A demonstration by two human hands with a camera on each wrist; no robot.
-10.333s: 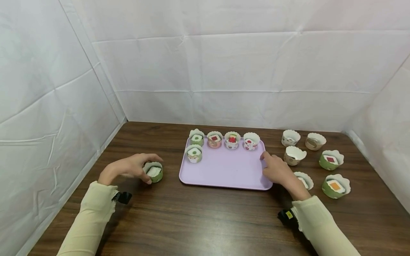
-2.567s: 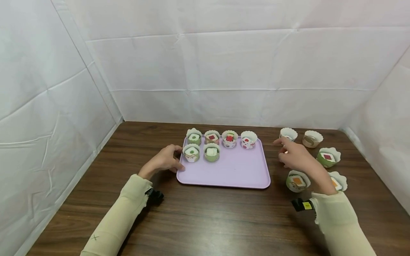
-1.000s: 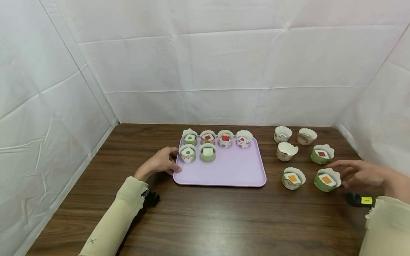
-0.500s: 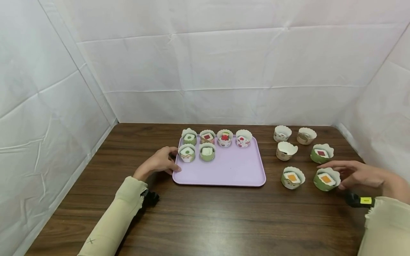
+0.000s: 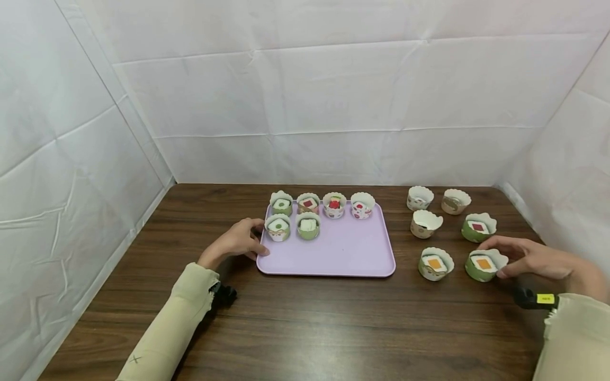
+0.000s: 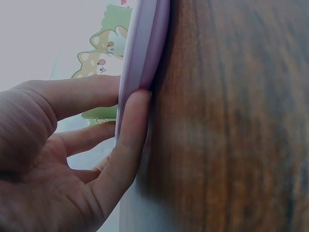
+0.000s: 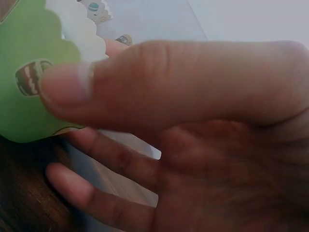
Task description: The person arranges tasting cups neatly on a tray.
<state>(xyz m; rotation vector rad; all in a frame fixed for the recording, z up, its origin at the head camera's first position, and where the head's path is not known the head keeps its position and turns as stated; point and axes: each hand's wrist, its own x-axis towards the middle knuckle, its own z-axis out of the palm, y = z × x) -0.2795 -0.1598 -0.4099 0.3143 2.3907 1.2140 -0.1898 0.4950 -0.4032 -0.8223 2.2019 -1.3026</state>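
Observation:
In the head view my left hand (image 5: pixel 238 241) holds the left edge of a lilac tray (image 5: pixel 333 259). In the left wrist view the fingers pinch the tray's rim (image 6: pixel 140 53). Near the tray's back left stand several paper baking cups in two rows, such as a green cup (image 5: pixel 308 233) with a white filling. At the right, my right hand (image 5: pixel 538 259) grips a green paper baking cup (image 5: pixel 478 274) holding a white piece with an orange square centre. In the right wrist view the thumb presses against the green cup's wall (image 7: pixel 29 111); its far side is hidden.
Right of the tray stand other cups: one with an orange-centred piece (image 5: pixel 433 272), a green one with a red-centred piece (image 5: pixel 477 235), a beige cup (image 5: pixel 424 230), and two more at the back. White cloth walls (image 5: pixel 333 106) border the brown table (image 5: pixel 305 328).
Earlier, my left hand was at the green cup with white filling, which now stands on the tray. My right hand has closed in on the green orange-centred cup; the left stays at the tray.

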